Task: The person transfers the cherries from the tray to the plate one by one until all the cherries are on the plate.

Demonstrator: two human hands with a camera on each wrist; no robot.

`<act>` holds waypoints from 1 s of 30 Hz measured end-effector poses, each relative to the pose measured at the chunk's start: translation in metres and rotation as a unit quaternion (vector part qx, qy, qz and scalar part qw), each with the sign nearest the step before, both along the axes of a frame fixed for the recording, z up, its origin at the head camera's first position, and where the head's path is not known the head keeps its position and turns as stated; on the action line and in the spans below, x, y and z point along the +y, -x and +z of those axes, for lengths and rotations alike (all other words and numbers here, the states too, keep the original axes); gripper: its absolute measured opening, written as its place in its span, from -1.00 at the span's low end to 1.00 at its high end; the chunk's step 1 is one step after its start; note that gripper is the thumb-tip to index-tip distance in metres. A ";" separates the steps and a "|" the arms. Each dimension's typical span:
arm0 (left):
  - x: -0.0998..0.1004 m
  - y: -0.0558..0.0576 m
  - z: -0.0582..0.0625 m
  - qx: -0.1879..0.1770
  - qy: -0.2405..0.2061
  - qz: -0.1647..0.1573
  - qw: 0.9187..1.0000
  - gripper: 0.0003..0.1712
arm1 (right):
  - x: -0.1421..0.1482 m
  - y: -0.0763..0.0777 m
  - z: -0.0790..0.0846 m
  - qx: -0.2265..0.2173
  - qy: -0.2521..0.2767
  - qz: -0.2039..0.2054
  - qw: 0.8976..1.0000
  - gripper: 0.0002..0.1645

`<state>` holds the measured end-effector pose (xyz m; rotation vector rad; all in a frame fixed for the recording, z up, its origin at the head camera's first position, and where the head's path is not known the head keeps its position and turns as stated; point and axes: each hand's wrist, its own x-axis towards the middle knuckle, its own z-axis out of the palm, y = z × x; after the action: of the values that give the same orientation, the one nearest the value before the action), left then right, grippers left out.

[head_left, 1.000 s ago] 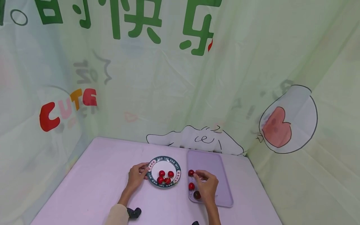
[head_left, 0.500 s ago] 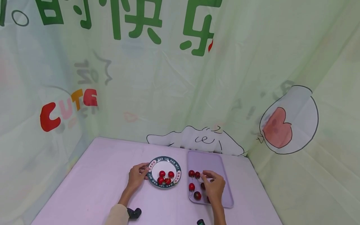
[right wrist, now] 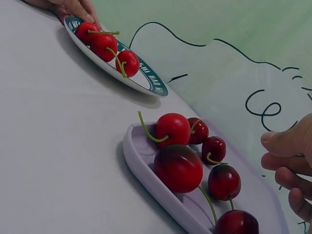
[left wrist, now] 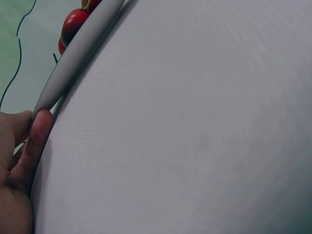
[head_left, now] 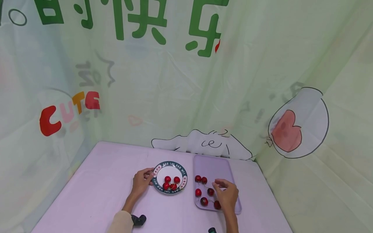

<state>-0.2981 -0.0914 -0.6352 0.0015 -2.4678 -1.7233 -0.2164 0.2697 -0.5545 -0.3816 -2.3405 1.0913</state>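
My left hand point(head_left: 141, 181) grips the left rim of a white plate point(head_left: 163, 173) with a dark green lettered border. In the left wrist view, thumb and fingers pinch the plate's edge point(left wrist: 73, 61). Several bright red cherries point(right wrist: 104, 47) with green stems lie on the plate. To its right is a shallow lilac tray point(head_left: 212, 166), holding several red and darker cherries point(head_left: 204, 201) in its near and left parts. My right hand point(head_left: 228, 195) hovers over the tray's right side, fingers loosely bent, with nothing between thumb and fingers point(right wrist: 287, 161).
The plate and tray stand apart on a pale pink-white table point(head_left: 102, 181). A printed curtain point(head_left: 175, 97) hangs behind and at the sides. One small black object point(head_left: 139, 220) is beside the left sleeve, another point(head_left: 212, 230) by the right forearm.
My right hand has drawn back to the right over the tray, uncovering cherries it hid before. The left hand, the plate and its cherries stay in place.
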 end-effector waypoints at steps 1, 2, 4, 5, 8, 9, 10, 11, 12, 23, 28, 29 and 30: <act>0.000 0.000 0.000 0.000 -0.001 0.000 1.000 -0.62 | 0.001 -0.001 0.000 -0.003 -0.001 0.001 1.000 -0.86; 0.000 0.000 0.000 0.000 -0.001 0.000 1.000 -0.62 | 0.002 -0.001 0.001 -0.007 -0.001 0.002 1.000 -0.86; 0.000 -0.001 0.000 0.000 -0.003 -0.002 1.000 -0.62 | 0.003 -0.002 0.001 -0.013 -0.002 0.003 1.000 -0.86; 0.000 -0.001 0.000 0.000 -0.003 -0.002 1.000 -0.62 | 0.004 -0.003 0.001 -0.016 -0.002 0.003 1.000 -0.85; 0.000 -0.001 0.001 0.002 0.000 -0.003 1.000 -0.62 | 0.006 -0.005 0.001 -0.027 0.001 0.007 1.000 -0.85; 0.000 -0.001 0.001 0.002 0.000 -0.003 1.000 -0.62 | 0.006 -0.006 0.001 -0.030 0.002 0.009 1.000 -0.85; 0.000 -0.001 0.001 0.003 0.001 -0.003 1.000 -0.62 | 0.008 -0.007 0.001 -0.032 0.003 0.012 0.999 -0.85; 0.000 -0.001 0.001 0.003 0.001 -0.003 1.000 -0.62 | 0.009 -0.007 0.001 -0.034 0.003 0.015 0.999 -0.85; 0.000 -0.001 0.001 0.003 0.001 -0.003 1.000 -0.61 | 0.010 -0.008 0.001 -0.037 0.004 0.017 0.999 -0.86; 0.000 -0.001 -0.001 0.001 -0.003 0.000 1.000 -0.61 | 0.031 -0.009 -0.003 -0.130 -0.030 0.066 0.989 -0.87; 0.000 -0.001 -0.001 0.003 -0.001 -0.001 1.000 -0.61 | 0.032 -0.011 -0.001 -0.163 -0.037 0.072 0.983 -0.90; 0.000 -0.001 -0.001 0.002 -0.002 -0.001 1.000 -0.61 | 0.033 -0.011 -0.001 -0.166 -0.039 0.073 0.983 -0.91; 0.000 -0.001 -0.001 0.003 -0.001 -0.001 1.000 -0.61 | 0.033 -0.011 -0.002 -0.170 -0.039 0.073 0.982 -0.91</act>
<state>-0.2975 -0.0909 -0.6361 -0.0046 -2.4623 -1.7249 -0.2052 0.3024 -0.5562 -0.3976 -2.7424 1.0654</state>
